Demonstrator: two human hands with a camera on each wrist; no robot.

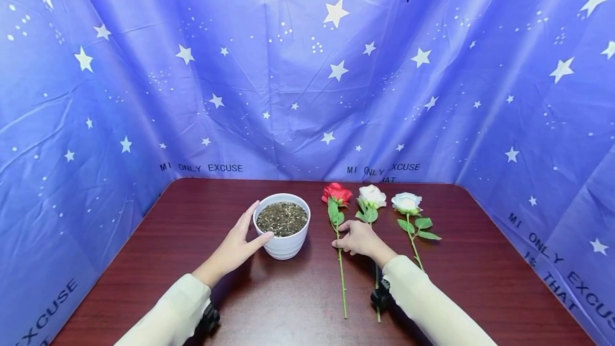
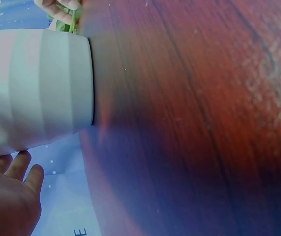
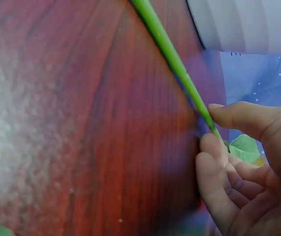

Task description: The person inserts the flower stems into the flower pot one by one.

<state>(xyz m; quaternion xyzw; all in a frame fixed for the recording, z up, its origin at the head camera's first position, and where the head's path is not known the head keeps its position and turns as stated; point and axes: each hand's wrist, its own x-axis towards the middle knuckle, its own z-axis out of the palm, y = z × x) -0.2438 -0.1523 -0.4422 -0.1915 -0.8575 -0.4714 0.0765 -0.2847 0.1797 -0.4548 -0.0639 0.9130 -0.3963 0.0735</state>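
A white ribbed flower pot (image 1: 283, 247) filled with dark soil (image 1: 282, 219) stands on the table. My left hand (image 1: 237, 247) rests against its left side, fingers fairly straight and the thumb at the near rim; in the left wrist view, fingertips (image 2: 22, 162) meet the pot wall. To the right lies a red rose (image 1: 337, 195) with a long green stem. My right hand (image 1: 360, 239) pinches that stem (image 3: 177, 73) between thumb and forefinger, below the leaves. Under this hand passes the stem of a pale pink rose (image 1: 372, 196).
A white rose (image 1: 407, 203) lies farthest right, its stem partly behind my right sleeve (image 1: 427, 292). The dark red wooden table (image 1: 230, 303) runs back to a blue star-printed cloth (image 1: 269, 68), which also hangs at both sides.
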